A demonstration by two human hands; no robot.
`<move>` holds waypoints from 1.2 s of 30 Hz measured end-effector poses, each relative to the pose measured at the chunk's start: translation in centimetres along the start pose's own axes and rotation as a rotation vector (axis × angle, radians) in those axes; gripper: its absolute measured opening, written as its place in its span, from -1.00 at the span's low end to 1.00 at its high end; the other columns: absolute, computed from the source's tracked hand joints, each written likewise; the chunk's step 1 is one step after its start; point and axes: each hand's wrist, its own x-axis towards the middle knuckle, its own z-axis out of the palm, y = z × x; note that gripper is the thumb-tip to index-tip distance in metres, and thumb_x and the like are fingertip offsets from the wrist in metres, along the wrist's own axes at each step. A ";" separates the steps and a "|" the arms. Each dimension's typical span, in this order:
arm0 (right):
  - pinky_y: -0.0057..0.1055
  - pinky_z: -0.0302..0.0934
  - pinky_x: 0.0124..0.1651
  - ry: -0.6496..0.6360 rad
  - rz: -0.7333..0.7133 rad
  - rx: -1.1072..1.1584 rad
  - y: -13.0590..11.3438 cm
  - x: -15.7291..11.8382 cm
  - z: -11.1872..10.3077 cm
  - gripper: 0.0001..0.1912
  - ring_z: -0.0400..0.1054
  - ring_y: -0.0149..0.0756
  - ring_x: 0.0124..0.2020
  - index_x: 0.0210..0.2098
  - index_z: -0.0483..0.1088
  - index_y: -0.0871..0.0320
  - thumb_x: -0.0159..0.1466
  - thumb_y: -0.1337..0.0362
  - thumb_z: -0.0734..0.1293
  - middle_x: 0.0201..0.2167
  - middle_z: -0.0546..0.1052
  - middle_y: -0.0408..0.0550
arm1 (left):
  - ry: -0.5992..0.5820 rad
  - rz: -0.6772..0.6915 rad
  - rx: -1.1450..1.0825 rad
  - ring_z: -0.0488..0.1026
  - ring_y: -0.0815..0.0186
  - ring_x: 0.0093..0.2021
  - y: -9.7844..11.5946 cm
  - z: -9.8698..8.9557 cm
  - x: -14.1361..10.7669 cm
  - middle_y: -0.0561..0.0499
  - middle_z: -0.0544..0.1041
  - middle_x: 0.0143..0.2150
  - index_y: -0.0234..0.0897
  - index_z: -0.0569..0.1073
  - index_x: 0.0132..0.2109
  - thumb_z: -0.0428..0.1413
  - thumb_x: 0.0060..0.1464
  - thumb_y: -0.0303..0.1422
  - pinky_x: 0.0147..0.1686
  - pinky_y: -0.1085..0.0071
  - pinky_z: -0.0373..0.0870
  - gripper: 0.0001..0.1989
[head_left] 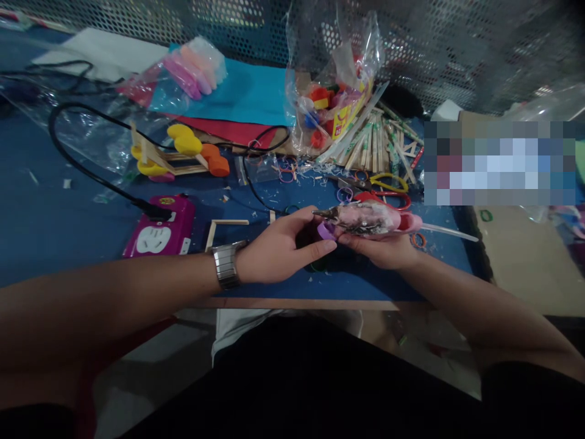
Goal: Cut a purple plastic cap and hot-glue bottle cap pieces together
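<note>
My right hand (pixel 381 249) is wrapped round a worn pink glue gun (pixel 370 219), whose dark nozzle points left and whose clear glue stick (pixel 450 231) sticks out at the right. Just under the nozzle is a small purple ring-shaped piece (pixel 326 230). My left hand (pixel 286 247), with a metal watch at the wrist, holds this purple piece between thumb and fingers; the fingertips are partly hidden. An L-shaped frame of wooden sticks (pixel 228 223) lies on the blue table to the left of my left hand.
A magenta power strip (pixel 159 225) with a black cable stands at the left. Behind are a stick model (pixel 178 158) with yellow and orange pieces, scissors (pixel 384 192), many wooden sticks (pixel 370 143) and a plastic bag (pixel 333 91). Cardboard (pixel 525 256) lies at the right.
</note>
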 end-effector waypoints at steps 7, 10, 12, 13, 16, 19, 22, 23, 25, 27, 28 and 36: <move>-0.09 0.57 0.28 0.048 -0.004 -0.013 0.0 0.0 0.2 -0.80 0.67 -0.12 -0.07 -0.20 0.70 -0.08 0.39 -0.03 0.57 -0.22 0.74 -0.11 | 0.016 0.002 -0.046 0.62 0.16 0.01 -0.1 0.1 -0.1 -0.09 0.68 0.01 -0.21 0.61 0.07 0.26 0.38 0.05 0.05 0.21 0.61 -0.57; -0.11 0.58 0.25 0.046 -0.025 -0.031 0.0 0.0 0.3 -0.84 0.68 -0.14 -0.08 -0.19 0.70 -0.09 0.40 0.00 0.56 -0.22 0.74 -0.13 | 0.008 0.007 -0.021 0.63 0.15 0.02 0.2 0.0 -0.1 -0.09 0.69 0.02 -0.21 0.61 0.06 0.24 0.39 0.05 0.11 0.17 0.59 -0.58; -0.14 0.59 0.24 0.031 -0.050 -0.024 0.0 0.0 0.3 -0.87 0.68 -0.15 -0.09 -0.16 0.70 -0.11 0.42 0.03 0.56 -0.24 0.73 -0.15 | -0.011 -0.004 -0.022 0.64 0.11 0.08 0.4 0.0 0.0 -0.11 0.70 0.05 -0.22 0.62 0.05 0.22 0.40 0.02 0.18 0.12 0.58 -0.60; -0.15 0.60 0.24 0.019 -0.055 -0.019 0.0 0.0 0.3 -0.87 0.68 -0.15 -0.09 -0.15 0.70 -0.12 0.42 0.03 0.55 -0.25 0.72 -0.15 | -0.023 -0.012 -0.033 0.63 0.10 0.12 0.4 0.0 0.0 -0.11 0.70 0.08 -0.22 0.63 0.04 0.22 0.41 0.00 0.22 0.10 0.58 -0.62; -0.13 0.59 0.27 -0.004 -0.036 -0.038 -0.2 0.2 0.2 -0.83 0.69 -0.12 -0.07 -0.16 0.70 -0.11 0.42 -0.02 0.55 -0.28 0.72 -0.13 | -0.034 -0.027 -0.058 0.61 0.07 0.18 0.5 0.0 0.1 -0.11 0.71 0.13 -0.21 0.66 0.03 0.22 0.41 -0.04 0.28 0.08 0.58 -0.66; -0.11 0.60 0.25 -0.022 -0.024 -0.083 -0.5 0.4 0.0 -0.80 0.68 -0.09 -0.12 -0.20 0.69 -0.10 0.41 -0.04 0.54 -0.34 0.69 -0.12 | -0.032 -0.029 -0.054 0.64 0.11 0.07 0.6 -0.1 0.1 -0.10 0.73 0.05 -0.21 0.67 0.01 0.22 0.40 -0.04 0.24 0.10 0.61 -0.66; -0.12 0.61 0.23 -0.021 -0.049 -0.118 -0.8 0.4 0.0 -0.88 0.68 -0.10 -0.16 -0.17 0.70 -0.13 0.41 0.02 0.55 -0.34 0.70 -0.13 | -0.056 -0.019 -0.055 0.65 0.13 0.03 0.8 -0.2 0.1 -0.09 0.73 0.04 -0.21 0.67 0.03 0.21 0.40 -0.07 0.27 0.10 0.59 -0.67; -0.13 0.61 0.22 -0.011 -0.062 -0.124 -0.8 0.4 0.0 -0.91 0.68 -0.11 -0.15 -0.15 0.70 -0.14 0.41 0.06 0.55 -0.32 0.71 -0.14 | -0.062 -0.015 -0.055 0.65 0.13 0.04 0.9 -0.2 0.1 -0.09 0.73 0.05 -0.22 0.67 0.03 0.21 0.40 -0.07 0.28 0.10 0.58 -0.67; -0.16 0.61 0.20 0.003 -0.085 -0.119 -0.8 0.3 0.0 -0.94 0.68 -0.14 -0.17 -0.13 0.71 -0.16 0.40 0.10 0.56 -0.30 0.72 -0.17 | -0.064 -0.014 -0.053 0.65 0.12 0.05 1.0 -0.2 0.1 -0.10 0.73 0.06 -0.22 0.67 0.01 0.21 0.40 -0.07 0.26 0.11 0.58 -0.67; -0.18 0.61 0.17 0.005 -0.083 -0.090 -0.7 0.2 0.1 -0.96 0.68 -0.17 -0.19 -0.16 0.71 -0.16 0.40 0.10 0.57 -0.33 0.70 -0.19 | -0.059 -0.024 -0.053 0.65 0.12 0.02 0.9 -0.2 0.1 -0.09 0.73 0.02 -0.22 0.66 -0.01 0.21 0.40 -0.07 0.21 0.12 0.60 -0.68; -0.17 0.62 0.18 0.007 -0.070 -0.074 -0.7 0.1 0.1 -0.95 0.68 -0.16 -0.19 -0.18 0.71 -0.16 0.39 0.08 0.58 -0.34 0.69 -0.19 | -0.055 -0.024 -0.055 0.65 0.12 0.01 0.9 -0.2 0.1 -0.09 0.72 0.01 -0.22 0.66 -0.01 0.21 0.40 -0.06 0.18 0.13 0.61 -0.67; 0.02 0.58 0.33 0.095 0.080 -0.096 0.4 -0.2 -0.6 -0.54 0.69 0.03 0.06 -0.01 0.72 -0.14 0.16 -0.10 0.72 -0.10 0.77 -0.12 | -0.010 -0.023 -0.088 0.63 0.18 0.02 1.0 -0.1 -0.2 -0.10 0.70 0.05 -0.25 0.58 0.11 0.16 0.46 -0.02 0.07 0.23 0.60 -0.61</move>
